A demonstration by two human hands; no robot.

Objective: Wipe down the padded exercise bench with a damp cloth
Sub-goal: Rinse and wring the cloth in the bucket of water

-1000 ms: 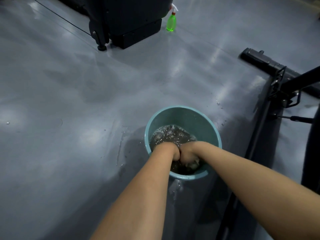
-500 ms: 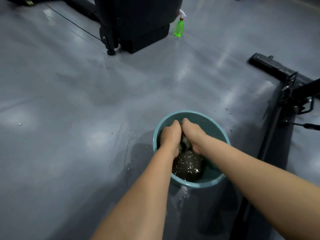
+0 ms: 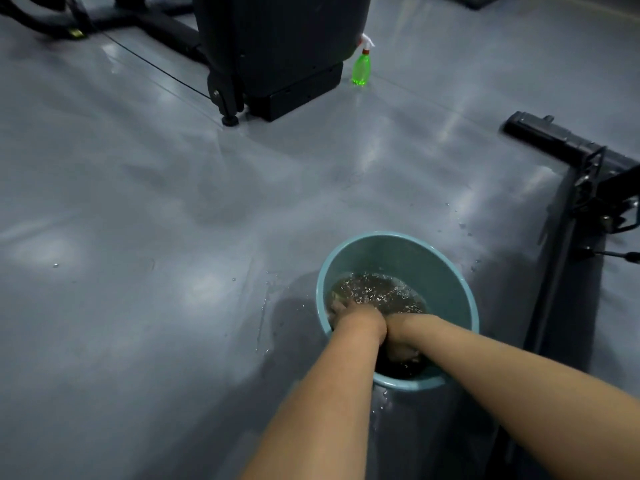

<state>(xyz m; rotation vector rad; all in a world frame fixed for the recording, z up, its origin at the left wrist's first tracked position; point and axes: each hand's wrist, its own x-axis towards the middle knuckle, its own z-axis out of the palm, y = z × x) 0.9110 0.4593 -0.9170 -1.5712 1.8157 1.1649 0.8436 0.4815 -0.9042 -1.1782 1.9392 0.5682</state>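
Cloth escapes my view: left hand point(image 3: 349, 311) and right hand point(image 3: 401, 341) touch, sunk in bubbling water point(image 3: 377, 291) inside the teal bucket point(image 3: 436, 268), lower centre; I cannot tell their grip.

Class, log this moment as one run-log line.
left hand, right hand: in murky water | round teal plastic bucket: on grey floor | cloth: not discernible

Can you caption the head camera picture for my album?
Here the left hand and right hand dip into the teal bucket of bubbly water on a grey floor.
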